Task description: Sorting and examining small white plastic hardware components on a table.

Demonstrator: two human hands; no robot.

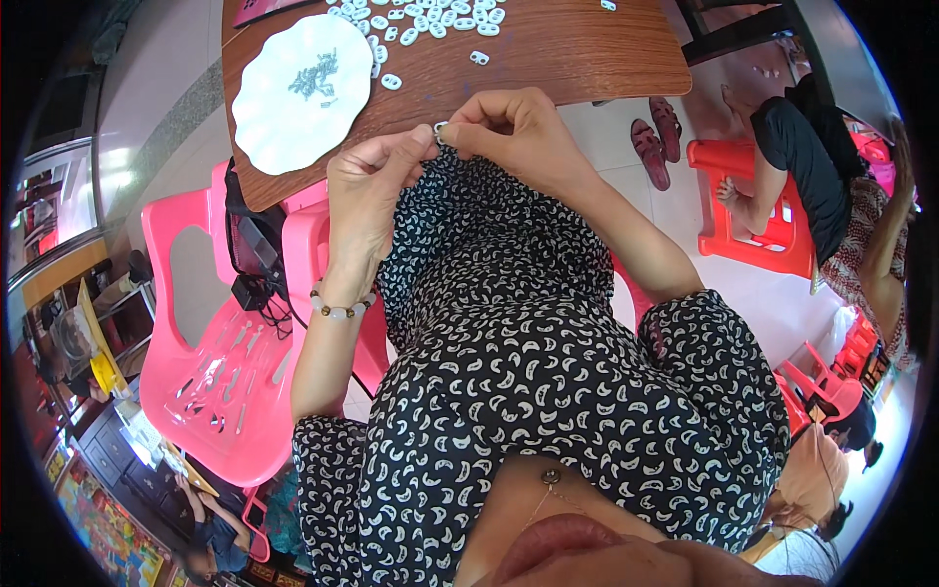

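Observation:
Just off the near edge of the wooden table (577, 59), my two hands meet over my lap. Thumb and fingers of my left hand (367, 191) are closed on a small white oval plastic piece (440, 128). My right hand (523, 142) pinches at the same piece from the other side; whether it also holds something smaller is hidden by the fingers. To the left lies a white scalloped plate (264, 122) with a heap of tiny grey metal parts (315, 78). Many more white oval pieces with holes (437, 29) lie scattered beyond my hands.
A pink plastic chair (210, 377) stands at my left, with a black bag (256, 240) and cables on another pink chair beside it. At right a person sits near a red stool (758, 230). Dark red sandals (649, 155) lie on the tiled floor.

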